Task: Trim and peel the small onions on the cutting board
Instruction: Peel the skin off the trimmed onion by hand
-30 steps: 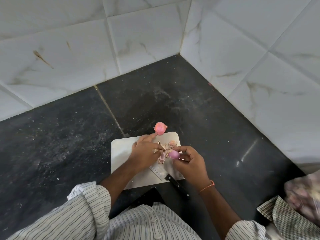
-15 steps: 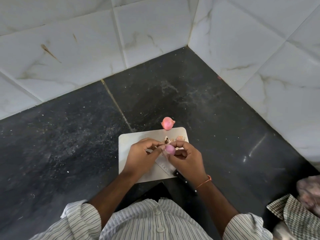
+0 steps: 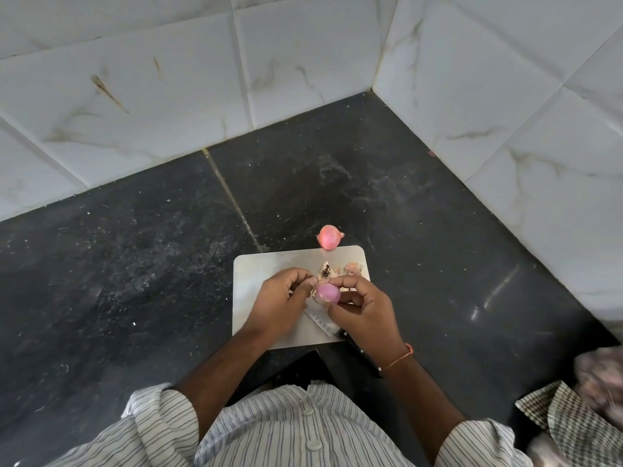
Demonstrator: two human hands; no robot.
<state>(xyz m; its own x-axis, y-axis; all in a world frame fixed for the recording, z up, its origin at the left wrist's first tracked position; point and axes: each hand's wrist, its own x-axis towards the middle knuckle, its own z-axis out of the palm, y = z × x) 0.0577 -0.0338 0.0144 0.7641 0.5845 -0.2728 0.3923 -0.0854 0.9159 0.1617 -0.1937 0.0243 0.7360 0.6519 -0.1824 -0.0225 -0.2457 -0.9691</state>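
The small onion (image 3: 328,294) sits above the middle of the cutting board (image 3: 256,274), pinched in the right hand (image 3: 365,311), whose grip is clamped on it with fingertips curled over its top and near side. A second ago a papery flap still hung beside it; now its face shows smooth and purple-pink, so most of the dry skin looks to be off. The left hand (image 3: 281,305) has closed in against the onion's left side, its grip pinched together on a pale shred of skin (image 3: 313,291) (too small to say whether it is still attached). By my reading this onion is nearly peeled, with only a last strip to pull away.

Beyond the onion, toward the board's far right corner, lie dry peelings (image 3: 337,269). A knife (image 3: 323,323) rests on the board's near side, its blade partly under the right hand. A second, unpeeled onion (image 3: 329,236) lies just past the board's far edge on the dark tabletop (image 3: 135,264), waiting its turn.
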